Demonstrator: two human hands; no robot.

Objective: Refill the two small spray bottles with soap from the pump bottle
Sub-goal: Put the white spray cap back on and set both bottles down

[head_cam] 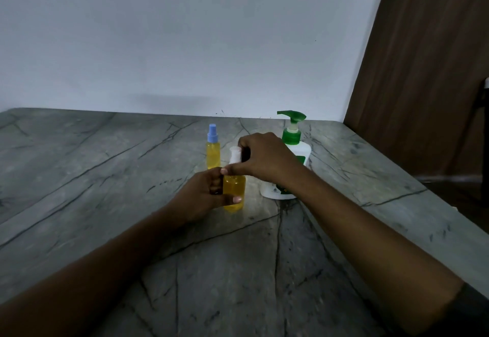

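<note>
- Spray bottle point(234, 191) with a white cap point(235, 155) is at mid-table, just in front of the blue bottle point(213, 154) and just left of the pump bottle point(300, 155). Whether its base touches the table point(105, 178) or hangs just above it cannot be told.
- Left hand point(206, 195) wraps the yellow body, fingers and thumb curled round it. Right hand point(264, 159) arches over from above and pinches the cap between thumb and fingertips.
- Long axis runs near upright, cap at the top and base toward the table. Which way the nozzle faces is hidden by the fingers.
- Yellow liquid fills the body nearly to the shoulder. The blue bottle stands upright and capped, and looks about as full.
- Judgement: the cap is being turned on the neck, though one view cannot show whether it is going on or coming off.
- Risk: with the body this full, a hard squeeze by the left hand while the cap is loose could push soap up over the neck.
- Risk: a cap started crooked could cross the threads and leak; keeping it in line with the neck guards against that.
- Risk: the right forearm crosses just in front of the pump bottle, and the blue bottle is near the knuckles, so a wide swing of either hand could tip one over.
- Risk: soap on the fingers would let the smooth plastic slip.
</note>
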